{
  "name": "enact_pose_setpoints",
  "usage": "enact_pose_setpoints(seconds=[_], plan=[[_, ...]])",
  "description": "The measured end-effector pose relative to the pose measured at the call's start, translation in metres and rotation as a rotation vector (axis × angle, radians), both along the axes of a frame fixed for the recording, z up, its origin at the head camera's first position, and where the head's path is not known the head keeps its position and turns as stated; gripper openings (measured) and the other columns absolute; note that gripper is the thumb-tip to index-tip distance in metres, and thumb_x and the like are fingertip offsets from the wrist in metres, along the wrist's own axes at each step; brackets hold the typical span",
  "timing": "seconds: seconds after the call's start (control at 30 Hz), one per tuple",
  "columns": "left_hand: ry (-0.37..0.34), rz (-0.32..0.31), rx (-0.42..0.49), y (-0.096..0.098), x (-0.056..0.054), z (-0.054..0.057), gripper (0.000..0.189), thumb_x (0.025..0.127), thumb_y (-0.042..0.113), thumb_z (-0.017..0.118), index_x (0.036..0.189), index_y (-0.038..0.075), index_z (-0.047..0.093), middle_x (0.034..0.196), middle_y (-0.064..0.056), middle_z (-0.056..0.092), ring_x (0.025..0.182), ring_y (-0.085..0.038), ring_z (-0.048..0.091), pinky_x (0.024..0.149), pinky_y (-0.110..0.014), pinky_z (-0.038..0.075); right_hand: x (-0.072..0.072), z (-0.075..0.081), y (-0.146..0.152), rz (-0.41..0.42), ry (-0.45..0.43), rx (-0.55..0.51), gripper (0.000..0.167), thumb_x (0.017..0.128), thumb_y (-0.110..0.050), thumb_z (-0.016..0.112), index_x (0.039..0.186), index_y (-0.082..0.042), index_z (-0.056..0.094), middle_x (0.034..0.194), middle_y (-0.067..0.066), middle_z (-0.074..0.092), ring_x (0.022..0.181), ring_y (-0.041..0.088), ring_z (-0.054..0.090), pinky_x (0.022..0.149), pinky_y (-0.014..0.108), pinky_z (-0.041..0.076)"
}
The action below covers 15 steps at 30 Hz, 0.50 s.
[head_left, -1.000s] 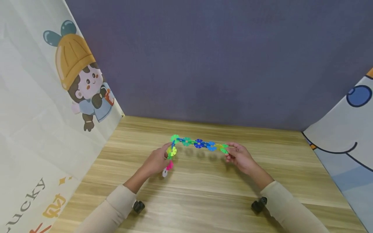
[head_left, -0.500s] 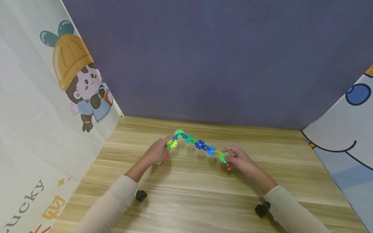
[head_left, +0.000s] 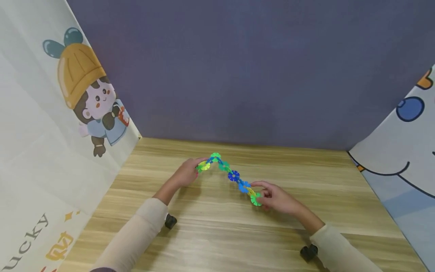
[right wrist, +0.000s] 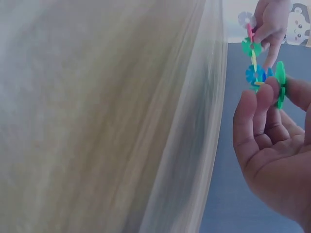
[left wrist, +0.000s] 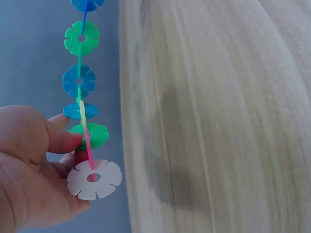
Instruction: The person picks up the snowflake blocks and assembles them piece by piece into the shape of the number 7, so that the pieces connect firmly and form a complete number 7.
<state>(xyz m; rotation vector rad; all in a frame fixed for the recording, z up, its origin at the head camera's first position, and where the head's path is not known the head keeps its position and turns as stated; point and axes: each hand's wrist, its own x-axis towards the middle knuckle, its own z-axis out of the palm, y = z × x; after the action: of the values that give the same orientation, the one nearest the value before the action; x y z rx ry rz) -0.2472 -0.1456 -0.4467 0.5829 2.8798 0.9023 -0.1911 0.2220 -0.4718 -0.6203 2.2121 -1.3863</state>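
A chain of notched plastic snowflake discs [head_left: 233, 175], in green, blue, yellow, pink and white, runs between my two hands over the wooden table. My left hand [head_left: 186, 173] pinches it near its far-left end. In the left wrist view, the thumb presses by a green disc [left wrist: 97, 136], and a white disc [left wrist: 108, 187] forms the tip beside the palm. With thumb and fingers, my right hand [head_left: 280, 198] pinches the green disc [head_left: 256, 199] at the other end. The chain bends at a green disc [head_left: 215, 156] near the left hand.
The wooden table [head_left: 210, 234] meets a dark grey-blue panel [head_left: 238, 75] at the back. Printed cartoon panels stand at the left [head_left: 34, 132] and right [head_left: 401, 158]. Black wrist devices [head_left: 308, 252] sit at both cuffs.
The chain's right end has come down toward me with my right hand. My left hand has moved up and slightly right, and now hides the pink and white end in the head view.
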Motion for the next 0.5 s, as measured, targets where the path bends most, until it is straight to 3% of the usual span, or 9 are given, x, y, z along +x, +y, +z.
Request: enact_pose_setpoints(seconds=[0.07,0.2,0.27,0.5], plan=[[0.012,-0.006,0.018,0.004,-0.004,-0.003,0.077,0.082,-0.019,0.053,0.15,0.016,0.051,0.122,-0.017,0.068,0.11,-0.033,0.06,0.097,-0.049,0.052,0.004,0.0,0.0,0.004,0.01,0.011,0.058,0.1,-0.013,0.065,0.152,-0.006,0.041,0.074,0.013,0.059,0.059,0.02,0.058,0.053,0.034,0.053],[0.033,-0.044,0.029,0.014,-0.014,-0.007,0.08,0.081,-0.022,0.053,0.149,0.019,0.053,0.136,-0.015,0.065,0.116,-0.033,0.061,0.101,-0.049,0.051,0.011,0.0,0.0,0.027,0.014,0.005,0.068,0.098,-0.014,0.068,0.156,-0.006,0.033,0.074,0.01,0.061,0.059,0.016,0.056,0.052,0.033,0.052],[0.039,-0.084,0.03,0.019,-0.019,-0.007,0.08,0.081,-0.022,0.053,0.149,0.019,0.053,0.137,-0.015,0.065,0.111,-0.033,0.062,0.096,-0.047,0.053,0.016,-0.001,-0.001,0.037,0.018,0.007,0.073,0.097,-0.015,0.069,0.158,-0.005,0.029,0.075,0.006,0.063,0.06,0.013,0.057,0.053,0.032,0.054],[0.031,-0.208,-0.038,0.03,-0.032,-0.006,0.073,0.086,-0.018,0.056,0.148,0.02,0.054,0.141,-0.013,0.062,0.128,-0.034,0.059,0.11,-0.049,0.048,0.034,-0.006,-0.007,0.042,0.045,0.059,0.077,0.095,-0.02,0.073,0.158,-0.008,0.03,0.082,0.003,0.065,0.064,0.005,0.056,0.057,0.026,0.053]])
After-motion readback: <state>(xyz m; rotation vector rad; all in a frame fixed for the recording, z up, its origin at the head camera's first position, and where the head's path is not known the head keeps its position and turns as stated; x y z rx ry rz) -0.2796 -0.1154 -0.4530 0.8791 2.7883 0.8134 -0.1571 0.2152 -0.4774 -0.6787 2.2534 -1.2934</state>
